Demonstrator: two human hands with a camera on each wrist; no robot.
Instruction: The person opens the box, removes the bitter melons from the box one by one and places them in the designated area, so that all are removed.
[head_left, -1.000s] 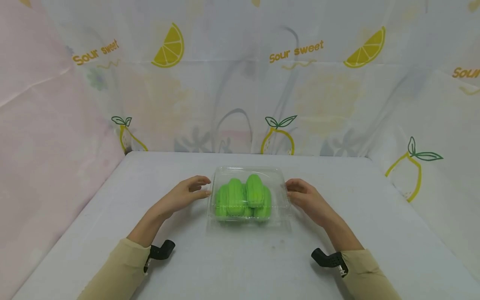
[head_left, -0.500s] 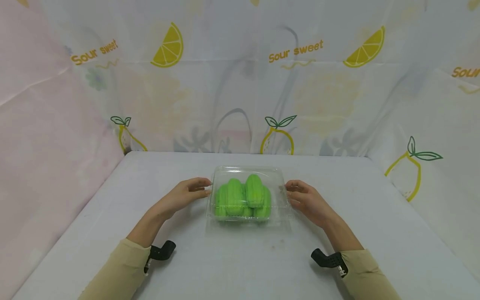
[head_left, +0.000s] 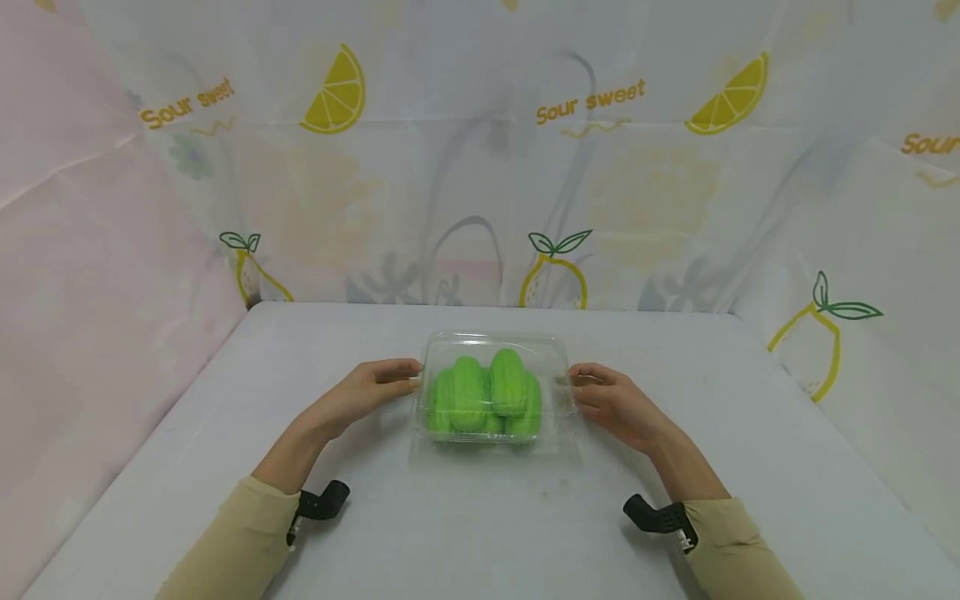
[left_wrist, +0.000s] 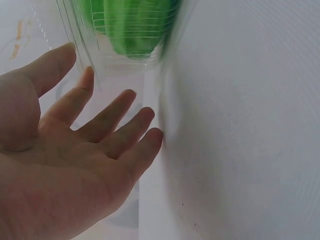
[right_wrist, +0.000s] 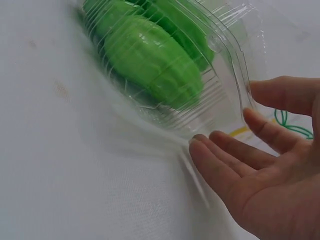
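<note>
A clear plastic clamshell box [head_left: 555, 392] sits at the middle of the white table, with several bright green, elongated, ridged gourd-like pieces [head_left: 468, 396] inside. My left hand [head_left: 375, 387] is at the box's left side. In the left wrist view its fingers are spread and loosely extended, the thumb and index fingertips [left_wrist: 88, 75] close to the rim. On the opposite side is my right hand [head_left: 607, 400]. The right wrist view shows its thumb and index fingertips at the rim, while the lower fingers [right_wrist: 215, 160] reach to the box's bottom edge, fairly straight.
The white table [head_left: 480, 533] stretches around the box. A printed cloth [head_left: 480, 167] with lemons and lettering hangs behind it, and a pinkish cloth [head_left: 97, 292] on the left. Black camera mounts [head_left: 326, 500] sit at both beige sleeve cuffs [head_left: 247, 517].
The fingers of both hands have shifted very slightly beside the box. The box and its green contents stay in place.
</note>
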